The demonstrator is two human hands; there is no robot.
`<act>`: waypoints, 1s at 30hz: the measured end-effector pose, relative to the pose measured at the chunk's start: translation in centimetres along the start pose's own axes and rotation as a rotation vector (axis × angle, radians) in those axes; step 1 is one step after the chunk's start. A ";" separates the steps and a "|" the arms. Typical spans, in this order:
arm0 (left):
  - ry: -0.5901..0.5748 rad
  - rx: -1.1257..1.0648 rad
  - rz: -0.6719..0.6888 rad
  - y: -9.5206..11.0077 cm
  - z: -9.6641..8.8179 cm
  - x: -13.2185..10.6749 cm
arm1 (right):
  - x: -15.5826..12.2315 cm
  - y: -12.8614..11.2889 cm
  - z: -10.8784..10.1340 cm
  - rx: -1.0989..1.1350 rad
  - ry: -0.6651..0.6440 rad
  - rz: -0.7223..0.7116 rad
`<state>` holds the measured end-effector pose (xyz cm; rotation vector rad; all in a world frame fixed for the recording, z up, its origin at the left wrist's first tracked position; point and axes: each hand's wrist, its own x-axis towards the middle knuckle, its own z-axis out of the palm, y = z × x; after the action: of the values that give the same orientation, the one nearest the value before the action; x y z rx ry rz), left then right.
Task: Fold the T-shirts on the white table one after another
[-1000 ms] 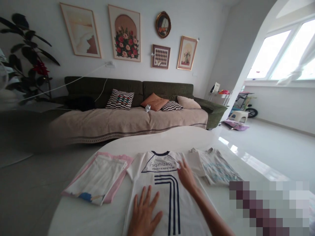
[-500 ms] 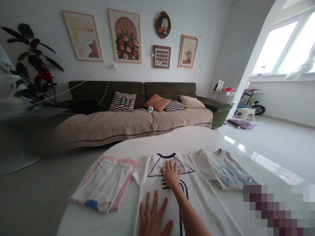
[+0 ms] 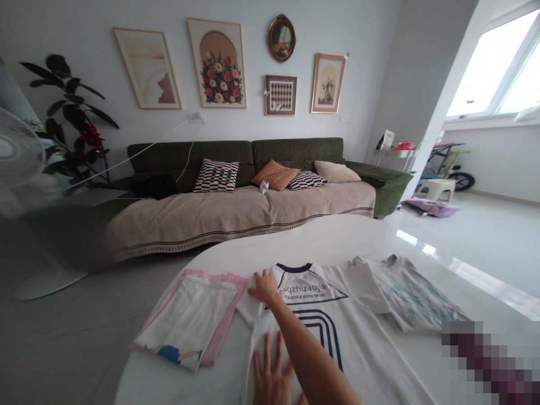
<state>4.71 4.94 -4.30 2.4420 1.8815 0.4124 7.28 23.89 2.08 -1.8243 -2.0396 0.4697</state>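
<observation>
A white T-shirt with a navy collar, printed letters and dark curved lines lies spread out flat on the white table. My right hand rests at its left shoulder, near the sleeve, fingers apart. Below it, my left hand presses flat on the lower part of the shirt, fingers spread, partly cut off by the bottom edge. My right forearm crosses over the shirt and hides some of the print. To the left lie a folded white garment and a pink one under it. A grey printed T-shirt lies at right.
Behind the table stands a green sofa with a beige cover and several cushions. A fan and a plant are at the left. Part of the lower right is pixelated. A white stool stands farther right.
My right hand has moved left from the printed chest to the shirt's left shoulder, uncovering the letters. My left hand stays flat on the shirt. The view has shifted slightly.
</observation>
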 end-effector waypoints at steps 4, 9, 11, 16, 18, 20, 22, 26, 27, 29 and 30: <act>-0.097 -0.043 -0.017 -0.4 -0.2 0.4 | -1.3 -0.1 -0.5 0.069 0.151 0.089; -0.322 -0.185 -0.047 -0.2 -2.4 1.0 | -2.7 -2.5 -0.8 0.144 0.286 -0.028; -0.349 -0.207 -0.067 0.0 -3.3 1.1 | -2.8 -3.3 -0.8 0.154 0.263 -0.127; -0.342 -0.170 -0.084 0.0 -3.0 1.1 | -3.1 -1.5 -0.8 0.092 0.172 -0.147; -0.342 -0.153 -0.044 -0.2 -2.2 0.9 | -3.5 0.5 -0.4 0.040 0.136 -0.067; -0.287 -0.124 -0.025 -0.2 -1.6 0.5 | -4.0 2.4 0.1 -0.010 0.088 0.006; -0.186 -0.076 -0.056 0.2 -1.4 0.2 | -4.3 3.8 0.5 -0.053 0.041 0.044; -0.096 -0.015 -0.109 1.0 -1.4 -0.1 | -3.1 4.8 0.5 -0.108 -0.025 0.063; -0.090 -0.010 -0.112 1.0 -1.4 -0.1 | -2.7 4.9 0.3 -0.117 -0.037 0.066; -0.082 -0.006 -0.111 1.0 -1.3 0.0 | -1.8 4.9 -0.1 -0.130 -0.053 0.070; -0.080 -0.007 -0.107 0.9 -1.3 0.1 | -1.5 4.9 -0.3 -0.135 -0.057 0.069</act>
<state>5.24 4.58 -2.87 2.3038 1.9631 0.3114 11.85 22.97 -0.08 -1.9863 -2.0976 0.4168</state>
